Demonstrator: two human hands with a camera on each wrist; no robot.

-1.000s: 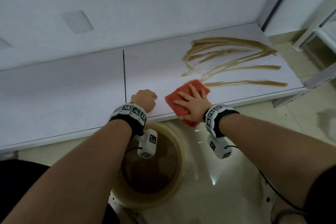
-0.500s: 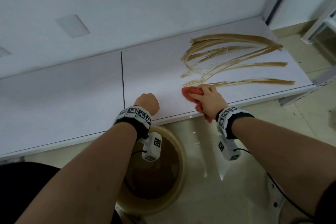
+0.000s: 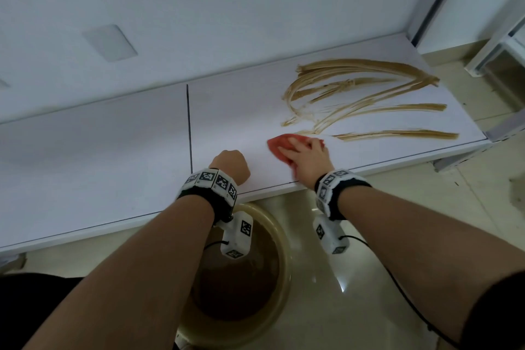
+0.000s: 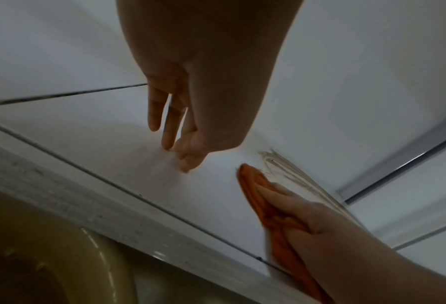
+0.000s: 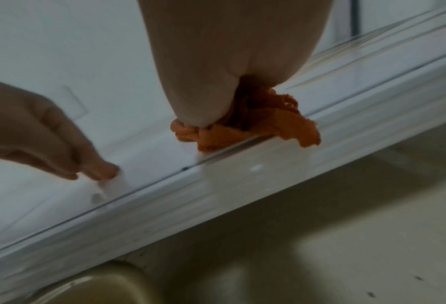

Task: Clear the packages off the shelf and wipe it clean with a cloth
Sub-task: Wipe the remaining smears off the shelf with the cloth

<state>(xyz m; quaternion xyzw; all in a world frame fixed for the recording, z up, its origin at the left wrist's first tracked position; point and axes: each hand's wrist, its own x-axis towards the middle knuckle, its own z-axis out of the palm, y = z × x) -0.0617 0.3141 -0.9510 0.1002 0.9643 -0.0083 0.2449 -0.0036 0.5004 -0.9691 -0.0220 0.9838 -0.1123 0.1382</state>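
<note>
Shelf [image 3: 113, 150] holds no packages; brown streaks [image 3: 369, 88] remain. Right hand [image 3: 308, 158] presses the orange cloth [image 3: 279, 143]; left hand [image 3: 231, 163] rests empty, fingers down.

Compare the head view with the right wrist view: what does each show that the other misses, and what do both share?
Head only: the brown smears across the shelf, and both forearms.
Right wrist only: the cloth's frayed edge hanging over the shelf's front lip.
Both: the right hand pressing the orange cloth, the left hand resting on the shelf, the basin below.

The right hand [image 5: 216, 82] presses a bunched orange cloth [image 5: 255, 125] onto the white shelf [image 5: 242, 174] edge, apparently gripping it.
</note>
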